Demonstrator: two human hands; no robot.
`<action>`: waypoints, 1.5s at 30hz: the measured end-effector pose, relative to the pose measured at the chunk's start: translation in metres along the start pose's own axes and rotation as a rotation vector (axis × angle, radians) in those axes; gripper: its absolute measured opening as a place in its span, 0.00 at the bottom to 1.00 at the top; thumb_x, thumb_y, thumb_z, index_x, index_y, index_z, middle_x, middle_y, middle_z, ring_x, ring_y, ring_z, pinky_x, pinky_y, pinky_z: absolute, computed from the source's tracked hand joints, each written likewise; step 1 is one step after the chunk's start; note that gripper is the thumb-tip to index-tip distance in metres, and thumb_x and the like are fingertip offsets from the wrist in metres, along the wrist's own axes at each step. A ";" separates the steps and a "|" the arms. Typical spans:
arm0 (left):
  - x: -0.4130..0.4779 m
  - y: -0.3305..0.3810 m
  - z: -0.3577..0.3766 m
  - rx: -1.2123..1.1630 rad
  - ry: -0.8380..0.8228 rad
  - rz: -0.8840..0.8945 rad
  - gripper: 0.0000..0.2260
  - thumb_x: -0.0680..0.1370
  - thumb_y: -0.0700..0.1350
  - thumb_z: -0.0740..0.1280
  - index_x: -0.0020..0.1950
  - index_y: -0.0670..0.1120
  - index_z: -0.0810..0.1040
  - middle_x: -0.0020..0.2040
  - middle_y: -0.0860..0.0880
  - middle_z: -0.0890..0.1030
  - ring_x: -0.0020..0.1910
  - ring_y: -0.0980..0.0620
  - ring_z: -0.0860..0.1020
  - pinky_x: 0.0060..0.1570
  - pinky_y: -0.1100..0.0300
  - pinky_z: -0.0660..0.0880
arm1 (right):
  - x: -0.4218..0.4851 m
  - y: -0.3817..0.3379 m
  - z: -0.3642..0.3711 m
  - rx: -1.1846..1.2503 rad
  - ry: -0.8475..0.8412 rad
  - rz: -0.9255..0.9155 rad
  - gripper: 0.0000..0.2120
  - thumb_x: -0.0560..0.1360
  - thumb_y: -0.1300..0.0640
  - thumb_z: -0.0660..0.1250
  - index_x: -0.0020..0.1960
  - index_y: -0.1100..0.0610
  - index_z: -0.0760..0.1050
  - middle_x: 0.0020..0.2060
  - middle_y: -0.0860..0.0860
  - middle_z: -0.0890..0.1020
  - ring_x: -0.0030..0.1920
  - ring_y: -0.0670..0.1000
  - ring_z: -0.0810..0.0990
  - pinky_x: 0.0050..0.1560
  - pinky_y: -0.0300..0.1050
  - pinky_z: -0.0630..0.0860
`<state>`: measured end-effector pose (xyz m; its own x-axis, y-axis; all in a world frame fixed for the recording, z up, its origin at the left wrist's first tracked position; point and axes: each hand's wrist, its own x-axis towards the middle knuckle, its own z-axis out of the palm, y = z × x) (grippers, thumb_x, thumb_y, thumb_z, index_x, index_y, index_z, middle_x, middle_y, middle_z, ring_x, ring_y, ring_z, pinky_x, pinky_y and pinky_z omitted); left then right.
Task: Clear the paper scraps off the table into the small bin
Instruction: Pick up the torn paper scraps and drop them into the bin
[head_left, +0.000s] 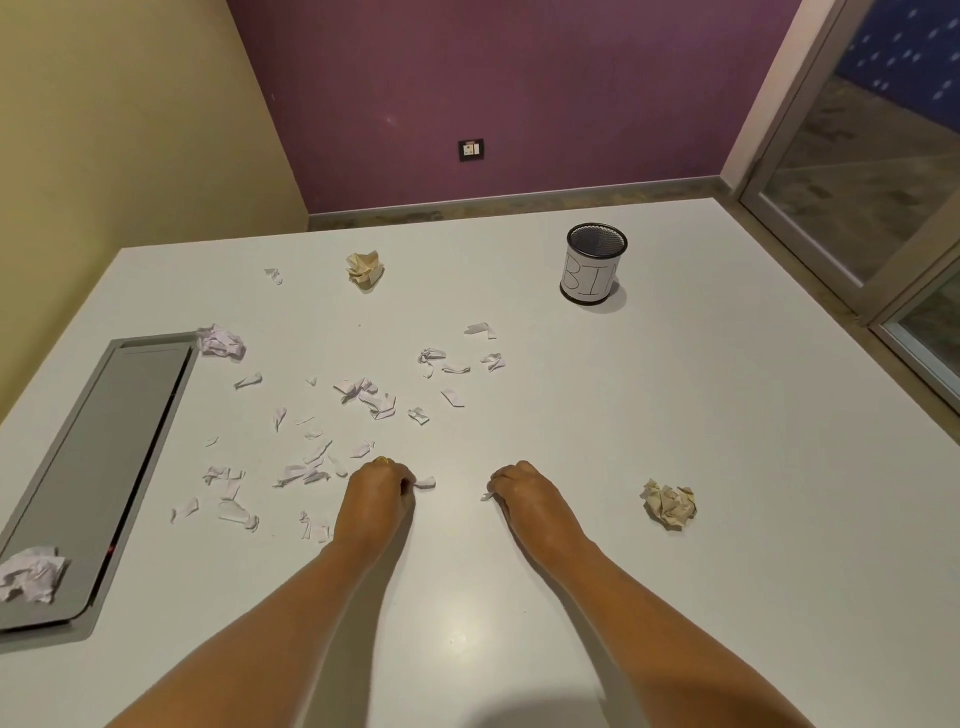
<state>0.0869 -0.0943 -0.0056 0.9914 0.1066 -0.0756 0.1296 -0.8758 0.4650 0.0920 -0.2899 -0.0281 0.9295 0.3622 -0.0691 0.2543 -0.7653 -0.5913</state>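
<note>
Here the left hand (378, 488) pinches a small white scrap (425, 483) near the table's (727, 415) front middle, fingers curled together on it. The right hand (522, 491) beside it pinches a tiny scrap (487, 497). More scraps (363, 395) litter the left half. The bin (593, 264) stands upright toward the far right corner.

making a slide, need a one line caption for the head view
Both hands, left and right, pinch paper scraps on the white table, far from the mesh bin.
</note>
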 end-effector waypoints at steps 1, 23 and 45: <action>0.002 0.003 0.001 -0.012 0.000 -0.013 0.10 0.75 0.36 0.62 0.50 0.40 0.83 0.49 0.40 0.83 0.49 0.44 0.80 0.50 0.56 0.73 | 0.003 0.002 -0.002 0.021 0.007 0.028 0.10 0.78 0.65 0.58 0.53 0.65 0.78 0.53 0.58 0.80 0.56 0.53 0.74 0.52 0.34 0.66; 0.138 0.132 -0.005 -0.208 0.114 0.120 0.09 0.72 0.33 0.64 0.45 0.38 0.83 0.44 0.41 0.85 0.46 0.45 0.81 0.47 0.61 0.74 | 0.115 0.047 -0.120 0.248 0.478 0.201 0.13 0.73 0.73 0.59 0.44 0.65 0.82 0.46 0.56 0.83 0.38 0.51 0.81 0.36 0.22 0.70; 0.303 0.266 0.005 -0.157 0.060 0.262 0.09 0.75 0.34 0.63 0.50 0.36 0.82 0.49 0.38 0.83 0.49 0.41 0.80 0.51 0.52 0.78 | 0.257 0.117 -0.220 0.048 0.622 0.297 0.13 0.74 0.70 0.61 0.55 0.64 0.80 0.54 0.60 0.82 0.55 0.58 0.80 0.56 0.43 0.75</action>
<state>0.4222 -0.2977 0.0907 0.9900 -0.0817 0.1148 -0.1343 -0.7944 0.5924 0.4193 -0.4034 0.0624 0.9420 -0.2427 0.2317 -0.0335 -0.7551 -0.6548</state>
